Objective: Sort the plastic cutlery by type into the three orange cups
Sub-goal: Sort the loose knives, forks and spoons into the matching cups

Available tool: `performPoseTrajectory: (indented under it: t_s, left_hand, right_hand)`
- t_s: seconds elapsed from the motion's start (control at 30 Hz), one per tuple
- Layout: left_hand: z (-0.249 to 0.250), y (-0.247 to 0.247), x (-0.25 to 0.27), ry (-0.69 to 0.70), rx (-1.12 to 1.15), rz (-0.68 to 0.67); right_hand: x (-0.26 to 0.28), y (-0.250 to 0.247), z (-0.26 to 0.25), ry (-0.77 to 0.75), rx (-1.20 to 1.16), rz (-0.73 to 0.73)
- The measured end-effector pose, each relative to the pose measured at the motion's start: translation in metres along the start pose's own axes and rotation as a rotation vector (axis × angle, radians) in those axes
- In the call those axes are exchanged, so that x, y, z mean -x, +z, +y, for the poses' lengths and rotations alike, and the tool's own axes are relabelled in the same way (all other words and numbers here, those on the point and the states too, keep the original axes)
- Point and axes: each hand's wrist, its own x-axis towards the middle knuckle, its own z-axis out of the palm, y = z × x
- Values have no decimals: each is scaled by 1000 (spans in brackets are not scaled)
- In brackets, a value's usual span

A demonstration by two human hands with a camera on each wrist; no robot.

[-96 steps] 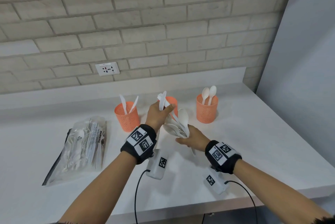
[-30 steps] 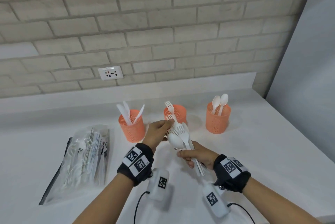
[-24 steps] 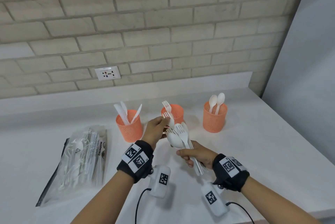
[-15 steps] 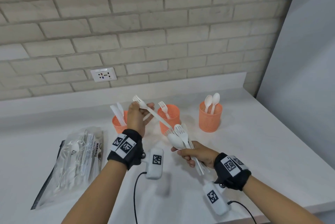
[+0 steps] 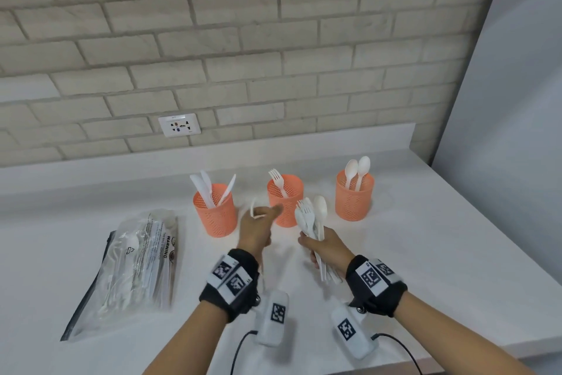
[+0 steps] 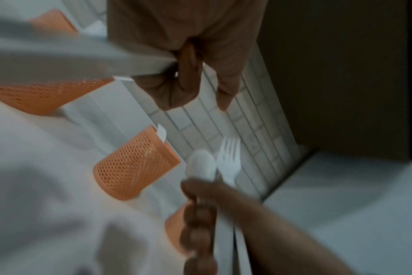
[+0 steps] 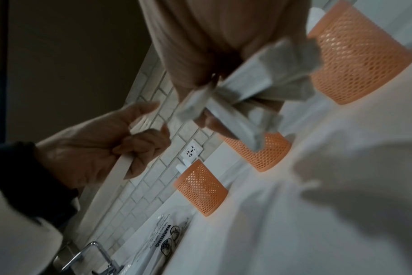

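Observation:
Three orange mesh cups stand in a row: the left cup [image 5: 216,210] holds knives, the middle cup [image 5: 286,201] one fork, the right cup [image 5: 354,195] two spoons. My left hand [image 5: 267,213] hovers between the left and middle cups and grips a white fork [image 5: 254,210], which is motion-blurred. Its handle [image 7: 127,167] runs through the curled fingers in the right wrist view. My right hand [image 5: 313,245] grips a bundle of forks and spoons [image 5: 310,216] upright in front of the middle cup. That bundle [image 6: 201,165] also shows in the left wrist view.
A clear plastic bag [image 5: 137,262] with more cutlery lies on the white counter [image 5: 425,238] at the left. A brick wall with a socket [image 5: 179,124] runs behind the cups. A grey panel closes off the right side.
My left hand pulled a fork out of the bundle and lifted it left; now it has come down and right to beside the middle cup. The right hand stayed put with the bundle.

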Motion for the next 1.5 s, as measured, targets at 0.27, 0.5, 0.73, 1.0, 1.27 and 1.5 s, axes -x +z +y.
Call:
performPoseTrajectory:
  t_s: [0.27, 0.5, 0.73, 1.0, 1.27, 1.5]
  left_hand:
    - [-24, 34, 17, 216, -114, -34]
    - [-20, 35, 9, 224, -113, -37]
    - [0, 16, -7, 216, 19, 71]
    - [15, -29, -33, 86, 315, 269]
    - [-10, -32, -8, -71, 253, -32]
    - [-20, -9, 16, 50, 110, -426]
  right_hand:
    - [7, 14, -3, -38, 63, -54]
    - [15, 4, -1, -36, 34, -147]
    - [19, 0, -6, -16, -76, -196]
    - [14, 0, 1, 109, -192, -176]
    - [18, 6, -14, 104, -236, -257]
    - [22, 14, -15, 197, -319, -502]
